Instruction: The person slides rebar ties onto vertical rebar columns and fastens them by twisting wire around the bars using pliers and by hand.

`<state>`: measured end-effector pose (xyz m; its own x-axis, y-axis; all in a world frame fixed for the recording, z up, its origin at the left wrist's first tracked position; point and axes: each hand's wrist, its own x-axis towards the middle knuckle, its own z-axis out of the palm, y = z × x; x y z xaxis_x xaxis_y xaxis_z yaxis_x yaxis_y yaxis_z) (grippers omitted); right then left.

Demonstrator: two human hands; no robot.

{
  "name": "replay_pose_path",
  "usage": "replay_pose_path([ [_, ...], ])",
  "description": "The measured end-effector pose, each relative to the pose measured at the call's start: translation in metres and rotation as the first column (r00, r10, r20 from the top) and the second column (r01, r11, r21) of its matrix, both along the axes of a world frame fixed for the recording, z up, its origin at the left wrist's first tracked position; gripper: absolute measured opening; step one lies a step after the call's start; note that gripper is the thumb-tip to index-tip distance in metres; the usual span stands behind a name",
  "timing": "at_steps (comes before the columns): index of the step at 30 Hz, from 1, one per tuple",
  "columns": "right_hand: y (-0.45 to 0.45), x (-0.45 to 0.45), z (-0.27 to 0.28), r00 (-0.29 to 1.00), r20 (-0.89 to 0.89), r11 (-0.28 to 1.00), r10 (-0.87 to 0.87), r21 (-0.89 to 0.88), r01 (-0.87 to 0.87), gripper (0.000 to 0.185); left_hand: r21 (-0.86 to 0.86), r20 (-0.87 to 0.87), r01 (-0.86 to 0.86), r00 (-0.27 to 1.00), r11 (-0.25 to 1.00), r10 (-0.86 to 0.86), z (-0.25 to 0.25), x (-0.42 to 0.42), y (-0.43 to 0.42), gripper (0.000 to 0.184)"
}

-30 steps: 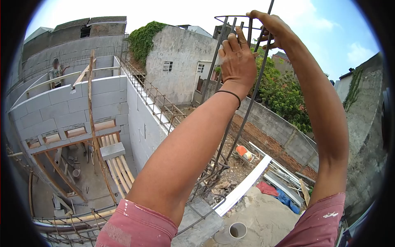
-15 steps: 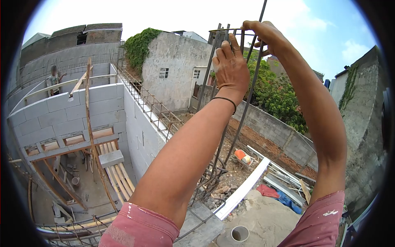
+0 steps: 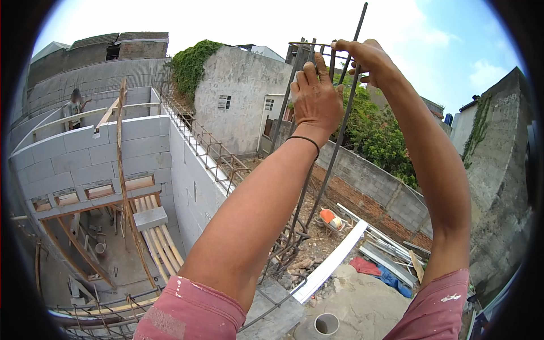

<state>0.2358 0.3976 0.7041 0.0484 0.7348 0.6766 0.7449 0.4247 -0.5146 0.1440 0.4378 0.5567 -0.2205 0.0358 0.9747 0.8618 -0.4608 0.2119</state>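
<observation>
My left hand (image 3: 318,96), with a dark band at its wrist, is raised with its fingers bent around upright steel rebar (image 3: 306,192). Its exact hold is partly hidden by the back of the hand. My right hand (image 3: 369,59) is higher and to the right, its fingers closed at the corner of a thin rebar stirrup (image 3: 309,43). This stirrup lies roughly level around the tops of the upright bars. One longer bar (image 3: 360,25) rises past my right hand, tilted to the right.
Below left stands a grey block wall (image 3: 105,141) with a rebar cage (image 3: 207,144) along its adjoining top. Another person (image 3: 75,110) stands beyond it. On the ground lower right are a wheelbarrow (image 3: 330,218), a white strip (image 3: 334,260), sand (image 3: 362,306) and a round pipe (image 3: 326,324).
The view has shifted slightly. My right hand and the stirrup sit a little lower in the picture, and the long bar's top end now shows. Both hands stay at the bars.
</observation>
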Motion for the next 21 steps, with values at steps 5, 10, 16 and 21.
replay_pose_path([
  [5,-0.005,-0.001,0.002,0.999,0.002,0.999,-0.048,-0.006,0.048,0.062,-0.09,-0.027,0.099,0.994,0.991,-0.101,0.003,-0.004,0.0,0.083],
  [10,0.011,0.002,-0.002,0.982,0.173,0.989,-0.077,0.138,0.053,0.069,-0.115,-0.046,0.113,0.992,0.987,-0.119,0.005,-0.008,-0.003,0.082],
  [16,-0.002,0.004,-0.017,0.992,0.107,0.998,-0.066,0.026,0.064,0.072,-0.055,-0.022,0.074,0.997,0.996,-0.076,0.002,-0.005,0.0,0.085],
  [21,-0.003,0.009,-0.022,0.977,0.204,0.998,-0.059,-0.024,0.065,0.09,0.102,0.111,0.056,0.992,0.993,-0.067,-0.006,-0.004,0.007,0.084],
])
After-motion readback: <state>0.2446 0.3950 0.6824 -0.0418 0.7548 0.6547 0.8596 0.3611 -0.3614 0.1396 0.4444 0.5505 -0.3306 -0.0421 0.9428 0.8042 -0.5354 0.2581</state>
